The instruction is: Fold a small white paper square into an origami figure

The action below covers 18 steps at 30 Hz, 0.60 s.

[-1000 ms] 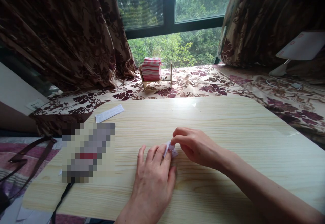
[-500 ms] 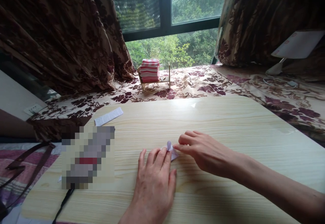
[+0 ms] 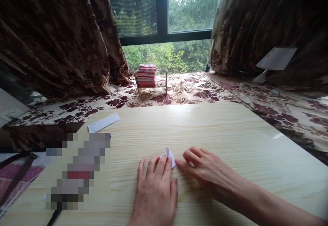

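Note:
A small piece of folded white paper (image 3: pixel 171 158) lies on the wooden table, with one pointed flap standing up from it. My left hand (image 3: pixel 155 181) rests flat, its fingers spread, and the index and middle fingertips press on the paper's left part and hide it. My right hand (image 3: pixel 198 166) comes in from the right with curled fingers; one low fingertip touches the paper's right corner. Whether that hand also pinches paper underneath is partly hidden.
A printed paper strip (image 3: pixel 104 122) lies at the table's far left edge. Nearer, a pixelated object (image 3: pixel 79 171) has a black cord (image 3: pixel 54 217). Beyond the light table (image 3: pixel 215 127), a small rack holds folded striped cloths (image 3: pixel 146 75). A lamp (image 3: pixel 278 58) stands far right.
My right fingers have left the paper's top and moved down to its right corner. A flap now stands up beside my left fingertips. The camera view has shifted slightly.

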### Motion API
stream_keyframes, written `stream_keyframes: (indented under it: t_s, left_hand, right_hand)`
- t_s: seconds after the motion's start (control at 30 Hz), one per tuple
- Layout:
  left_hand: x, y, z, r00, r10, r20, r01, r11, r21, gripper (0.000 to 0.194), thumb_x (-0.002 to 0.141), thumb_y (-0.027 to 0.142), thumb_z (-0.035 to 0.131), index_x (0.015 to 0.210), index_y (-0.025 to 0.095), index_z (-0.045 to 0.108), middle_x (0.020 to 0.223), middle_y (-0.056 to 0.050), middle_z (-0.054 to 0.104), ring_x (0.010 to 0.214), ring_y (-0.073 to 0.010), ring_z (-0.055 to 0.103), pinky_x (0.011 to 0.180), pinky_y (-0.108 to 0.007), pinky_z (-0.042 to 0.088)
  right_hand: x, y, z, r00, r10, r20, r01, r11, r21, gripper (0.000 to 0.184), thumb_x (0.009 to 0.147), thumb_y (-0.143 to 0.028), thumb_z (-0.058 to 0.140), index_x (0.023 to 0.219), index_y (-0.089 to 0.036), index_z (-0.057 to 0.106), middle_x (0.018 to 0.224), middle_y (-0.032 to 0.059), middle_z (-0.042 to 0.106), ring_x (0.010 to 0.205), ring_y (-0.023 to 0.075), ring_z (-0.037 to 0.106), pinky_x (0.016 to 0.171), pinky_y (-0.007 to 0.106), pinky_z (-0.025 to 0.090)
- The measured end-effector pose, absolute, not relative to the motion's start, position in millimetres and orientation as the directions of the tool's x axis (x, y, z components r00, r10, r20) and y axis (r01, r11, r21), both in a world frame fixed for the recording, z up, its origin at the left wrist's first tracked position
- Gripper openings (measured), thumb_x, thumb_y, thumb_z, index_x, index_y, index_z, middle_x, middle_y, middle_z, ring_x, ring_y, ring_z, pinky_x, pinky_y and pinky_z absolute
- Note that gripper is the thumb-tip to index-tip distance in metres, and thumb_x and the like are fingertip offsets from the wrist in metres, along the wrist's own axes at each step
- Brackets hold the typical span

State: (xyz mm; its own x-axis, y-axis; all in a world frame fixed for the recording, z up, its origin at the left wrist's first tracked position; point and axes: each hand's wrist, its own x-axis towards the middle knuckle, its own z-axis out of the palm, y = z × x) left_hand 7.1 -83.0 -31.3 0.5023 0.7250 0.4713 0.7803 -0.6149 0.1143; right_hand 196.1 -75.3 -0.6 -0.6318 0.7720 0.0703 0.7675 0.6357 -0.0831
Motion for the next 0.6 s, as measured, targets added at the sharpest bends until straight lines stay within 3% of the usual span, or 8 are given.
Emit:
stream_keyframes:
  t_s: [0.13,0.23,0.33,0.47,0.6]
  left_hand:
    - [6,-85,-29,0.499,0.743,0.445,0.781,-0.608,0.14,0.034,0.087,0.028,0.044,0.116,0.017,0.06,0.116,-0.006,0.064,0.106,-0.0254,0.051,0.098,-0.048,0.029]
    - [6,-86,-27,0.497,0.748,0.44,0.78,-0.607,0.152,0.035,0.086,0.026,0.045,0.117,0.018,0.059,0.118,-0.005,0.063,0.106,-0.0255,0.051,0.098,-0.049,0.032]
    - [6,-87,-26,0.5,0.748,0.436,0.777,-0.61,0.154,0.037,0.085,0.025,0.046,0.119,0.018,0.057,0.118,-0.006,0.063,0.107,-0.0262,0.051,0.097,-0.049,0.035]
    - [1,-87,-24,0.539,0.737,0.408,0.758,-0.636,0.147,0.04,0.083,0.024,0.048,0.122,0.017,0.055,0.123,-0.007,0.06,0.109,-0.0276,0.051,0.095,-0.049,0.039]
    - [-14,-80,-16,0.628,0.699,0.341,0.686,-0.705,0.181,0.042,0.082,0.018,0.047,0.124,0.01,0.051,0.124,-0.012,0.057,0.114,-0.0246,0.047,0.097,-0.041,0.041]
  right_hand:
    - [208,-61,7,-0.58,0.812,0.061,0.783,0.577,-0.233,0.038,0.084,-0.003,0.042,0.107,-0.026,0.062,0.087,0.0046,0.06,0.078,0.0182,0.053,0.067,0.03,0.042]
    - [201,-38,10,-0.509,0.845,0.166,0.754,0.53,-0.388,0.046,0.08,-0.003,0.048,0.122,-0.02,0.054,0.105,0.0087,0.059,0.094,0.0197,0.054,0.078,0.031,0.045]
    - [187,-25,4,-0.537,0.822,0.189,0.653,0.547,-0.524,0.037,0.077,-0.003,0.052,0.108,-0.021,0.062,0.106,0.0068,0.059,0.094,0.0174,0.056,0.079,0.028,0.045]
    - [178,-25,-9,-0.523,0.827,0.204,0.622,0.535,-0.572,0.023,0.075,-0.004,0.054,0.087,-0.019,0.067,0.09,0.0047,0.062,0.08,0.0145,0.057,0.07,0.024,0.045]
    - [181,-22,-16,-0.543,0.803,0.247,0.587,0.573,-0.572,0.025,0.072,0.001,0.054,0.084,-0.017,0.068,0.085,0.0048,0.064,0.079,0.015,0.057,0.069,0.024,0.044]
